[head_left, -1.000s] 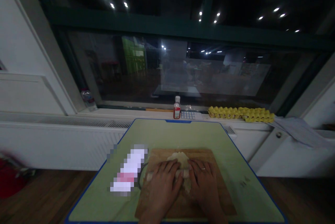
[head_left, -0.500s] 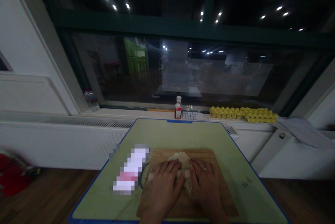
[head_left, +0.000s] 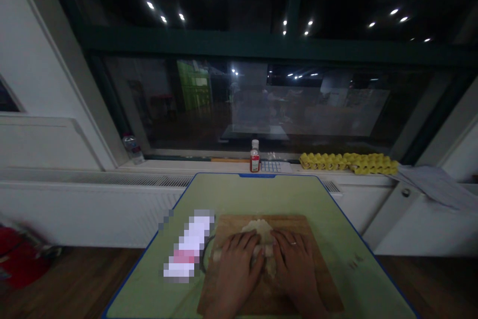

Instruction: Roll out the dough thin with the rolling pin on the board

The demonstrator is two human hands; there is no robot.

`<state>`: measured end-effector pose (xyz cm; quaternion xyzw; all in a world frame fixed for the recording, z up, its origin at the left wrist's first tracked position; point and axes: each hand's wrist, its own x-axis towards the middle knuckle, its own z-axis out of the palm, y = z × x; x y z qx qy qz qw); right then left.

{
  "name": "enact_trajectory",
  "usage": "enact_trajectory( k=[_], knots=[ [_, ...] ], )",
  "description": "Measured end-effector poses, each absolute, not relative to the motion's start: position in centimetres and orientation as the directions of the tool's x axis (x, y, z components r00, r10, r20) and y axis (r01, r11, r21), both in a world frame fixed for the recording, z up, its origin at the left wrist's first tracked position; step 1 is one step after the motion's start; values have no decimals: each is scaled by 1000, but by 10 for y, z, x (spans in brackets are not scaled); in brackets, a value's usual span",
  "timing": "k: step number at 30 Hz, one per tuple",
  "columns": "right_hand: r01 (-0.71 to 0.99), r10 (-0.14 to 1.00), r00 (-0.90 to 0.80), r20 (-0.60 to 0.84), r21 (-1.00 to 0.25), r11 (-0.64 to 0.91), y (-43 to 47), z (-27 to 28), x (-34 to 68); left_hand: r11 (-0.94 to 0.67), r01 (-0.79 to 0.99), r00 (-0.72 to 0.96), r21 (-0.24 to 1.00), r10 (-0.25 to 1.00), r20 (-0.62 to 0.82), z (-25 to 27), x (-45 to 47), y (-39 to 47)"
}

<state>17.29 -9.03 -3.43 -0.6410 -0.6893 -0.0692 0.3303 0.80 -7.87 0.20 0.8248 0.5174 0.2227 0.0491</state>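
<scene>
A pale rolling pin [head_left: 267, 249] lies crosswise over a flat sheet of dough [head_left: 257, 225] on a wooden cutting board [head_left: 324, 291]. My left hand [head_left: 239, 262] is laid over the pin's left part, fingers pointing away from me and thumb angled inward. Over the right part rests my right hand [head_left: 297, 262], a ring on one finger. Both hands hide most of the pin. Some dough shows beyond it, and a ragged strip shows on the near side between my hands.
The board lies on a green folding table [head_left: 261, 194] with blue edging. Left of it are a pixelated white patch [head_left: 190, 244] and a dark loop [head_left: 205, 257]. On the windowsill stand a small red-labelled bottle [head_left: 254, 157], yellow egg trays [head_left: 347, 162] and a water bottle [head_left: 133, 149].
The whole view has shifted slightly, with the table and board sitting a little lower in the picture. My hands stay on the rolling pin at nearly the same spot over the dough.
</scene>
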Motion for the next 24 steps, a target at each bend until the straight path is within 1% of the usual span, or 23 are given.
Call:
enact_trajectory(
  k=[6,11,15,18,21,24],
  knots=[
    [932,841,56,538,-330,149,-89,-35,173,-463,837,381,292,875,297,2,6,-78],
    [924,838,18,545,-328,194,-89,-37,176,-452,844,379,287,883,277,7,6,-80],
    [930,834,13,552,-313,192,-89,-38,177,-435,846,348,308,889,299,0,7,-80],
    [932,833,-2,553,-301,202,-89,-39,177,-452,834,354,318,879,320,-5,6,-79],
    [938,834,-3,552,-288,194,-89,-38,176,-464,830,372,308,874,313,-3,6,-79],
    [932,834,17,552,-310,186,-89,-37,176,-465,833,382,300,875,296,2,5,-79]
  ],
)
